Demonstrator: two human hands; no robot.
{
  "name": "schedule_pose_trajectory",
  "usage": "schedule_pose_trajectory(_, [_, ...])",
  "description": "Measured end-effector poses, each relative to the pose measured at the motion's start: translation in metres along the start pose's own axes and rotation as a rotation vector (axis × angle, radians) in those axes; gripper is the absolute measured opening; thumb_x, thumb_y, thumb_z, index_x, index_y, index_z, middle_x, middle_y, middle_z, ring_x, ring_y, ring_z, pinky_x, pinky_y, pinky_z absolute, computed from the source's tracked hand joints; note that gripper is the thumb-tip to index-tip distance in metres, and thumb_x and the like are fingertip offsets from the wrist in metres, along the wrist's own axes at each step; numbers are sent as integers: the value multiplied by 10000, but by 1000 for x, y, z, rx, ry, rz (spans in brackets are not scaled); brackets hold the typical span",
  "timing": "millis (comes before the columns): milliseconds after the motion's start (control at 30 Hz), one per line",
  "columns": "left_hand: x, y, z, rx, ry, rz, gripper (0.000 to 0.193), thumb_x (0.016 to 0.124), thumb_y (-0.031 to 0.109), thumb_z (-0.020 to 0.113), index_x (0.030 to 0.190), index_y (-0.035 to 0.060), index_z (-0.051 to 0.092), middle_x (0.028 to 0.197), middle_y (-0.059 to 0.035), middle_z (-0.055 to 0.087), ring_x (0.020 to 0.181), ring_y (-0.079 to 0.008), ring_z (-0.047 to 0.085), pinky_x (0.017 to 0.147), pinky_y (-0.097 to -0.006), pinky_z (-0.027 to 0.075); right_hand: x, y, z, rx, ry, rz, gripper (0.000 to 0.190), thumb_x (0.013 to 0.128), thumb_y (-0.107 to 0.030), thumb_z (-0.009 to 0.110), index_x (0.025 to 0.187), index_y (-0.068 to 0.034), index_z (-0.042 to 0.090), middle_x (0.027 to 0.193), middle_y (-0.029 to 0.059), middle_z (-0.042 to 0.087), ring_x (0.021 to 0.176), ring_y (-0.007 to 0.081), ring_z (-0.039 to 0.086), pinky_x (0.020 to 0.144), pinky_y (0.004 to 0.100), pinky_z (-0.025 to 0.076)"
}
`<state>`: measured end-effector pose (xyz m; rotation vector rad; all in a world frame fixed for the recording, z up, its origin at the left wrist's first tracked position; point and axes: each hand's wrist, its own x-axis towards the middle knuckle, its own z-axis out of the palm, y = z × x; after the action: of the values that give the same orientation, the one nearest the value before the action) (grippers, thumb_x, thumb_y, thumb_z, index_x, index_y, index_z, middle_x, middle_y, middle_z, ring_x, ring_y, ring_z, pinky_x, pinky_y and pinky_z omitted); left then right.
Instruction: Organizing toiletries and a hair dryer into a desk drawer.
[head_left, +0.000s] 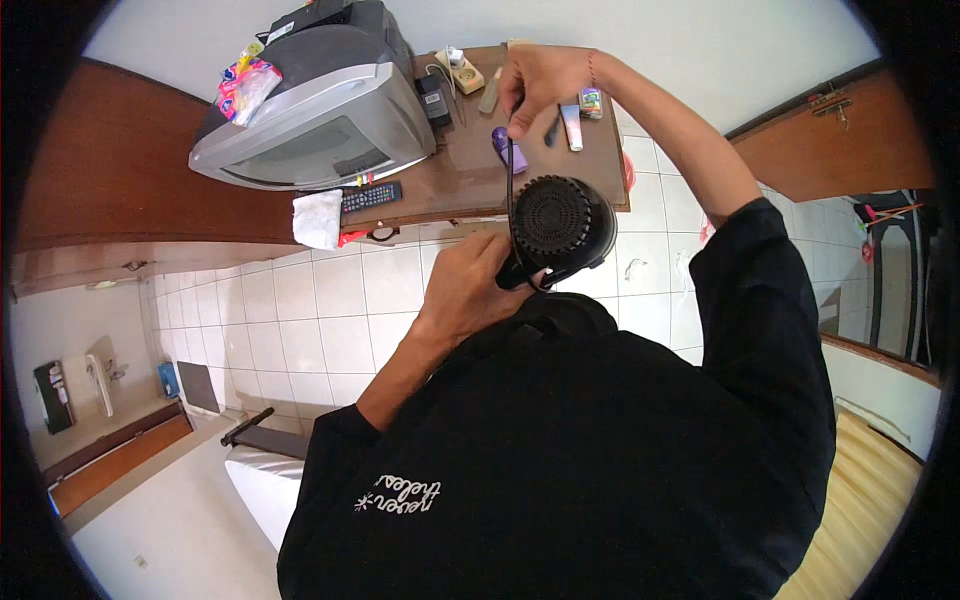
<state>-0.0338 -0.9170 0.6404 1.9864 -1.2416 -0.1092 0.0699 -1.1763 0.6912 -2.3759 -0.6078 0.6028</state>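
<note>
In front of my chest, my left hand (469, 281) grips a black hair dryer (556, 221) by its handle, with the round vented back turned up toward me. A thin black cord (510, 184) runs taut from beside the handle, along the dryer's left side. Farther forward, my right hand (536, 82) pinches that cord between thumb and fingers, over the brown wooden cabinet top (457, 176). Just under this hand lies a purple bottle (512, 154). A white and pink tube (571, 127) and a small dark object (553, 131) lie to its right.
A grey CRT television (322, 127) stands on the cabinet's left part. A remote control (372, 197) and white cloth (318, 217) lie at the front edge. Behind sits a power strip (466, 75) with a plug. White tiles (341, 289) cover the floor; a wooden door (832, 142) is at right.
</note>
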Motion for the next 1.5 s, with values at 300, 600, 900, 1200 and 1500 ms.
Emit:
schedule_pose_trajectory(300, [25,-16,-26,-123,255,-101,256,620,181,772,721,6,613,592,-96,572,528,-132,557,502,-254,424,-48,26,118,1505,540,539,289,851,-302,598,826,-18,652,638,3,580,581,61,495,538,216,388])
schedule_pose_trajectory(600, [53,-17,-33,36,143,-383,294,677,245,749,796,-11,667,599,-52,616,545,-51,497,521,-237,423,-88,5,180,1040,175,61,341,939,-307,460,819,-18,595,636,-8,538,602,66,495,562,229,411])
schedule_pose_trajectory(900, [56,-39,-5,-16,113,-456,359,640,281,738,740,-45,625,612,-161,608,551,-215,614,539,-311,464,-114,-74,137,38,293,221,141,763,-53,567,850,49,524,665,209,533,604,355,548,558,424,410])
schedule_pose_trajectory(1200, [52,-29,11,62,-27,-263,307,643,228,703,704,-45,577,659,-224,590,646,-377,594,591,-414,454,-98,-116,66,-674,288,8,67,614,-41,590,564,-84,583,614,21,541,771,195,534,682,321,416])
schedule_pose_trajectory(1500, [37,-22,15,-92,-102,-92,297,654,189,726,804,-13,569,723,-209,595,689,-371,588,614,-434,443,-41,-105,13,-588,-37,-213,58,626,-102,673,672,-67,678,660,45,592,783,208,569,709,326,435])
